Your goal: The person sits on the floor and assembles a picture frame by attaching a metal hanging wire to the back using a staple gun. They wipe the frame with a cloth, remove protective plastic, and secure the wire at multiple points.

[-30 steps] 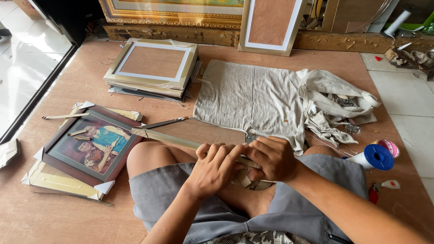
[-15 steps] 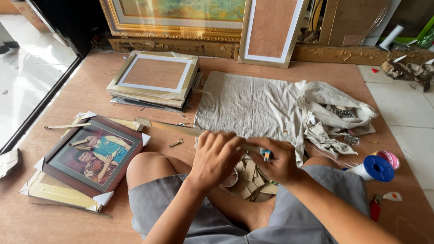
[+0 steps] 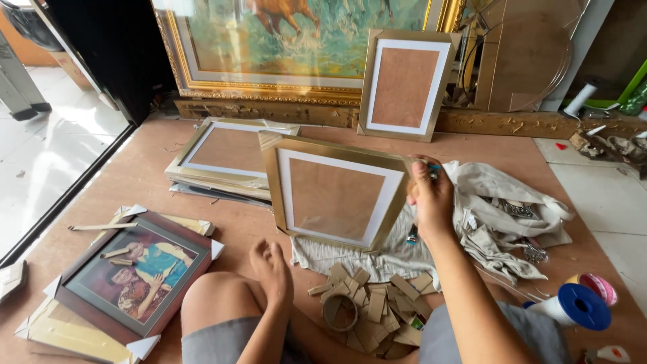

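Note:
My right hand (image 3: 431, 195) grips the right edge of a gold picture frame (image 3: 335, 192) with a white mat and brown backing, holding it upright and tilted above a grey cloth (image 3: 397, 253). A small blue-tipped thing shows at the top of that hand. My left hand (image 3: 271, 271) rests on my bare knee, fingers loose, holding nothing. A pile of cardboard pieces (image 3: 377, 307) with a tape ring lies in front of my legs.
A stack of gold frames (image 3: 226, 158) lies behind. A dark-framed portrait (image 3: 131, 273) with white corner guards sits at left. A smaller frame (image 3: 404, 84) and a big gilt painting (image 3: 303, 40) lean at the back. A blue spool (image 3: 573, 307) stands at right.
The frame has been lifted upright from my lap by the right hand. The left hand has let go and dropped to my knee. The view has tilted up.

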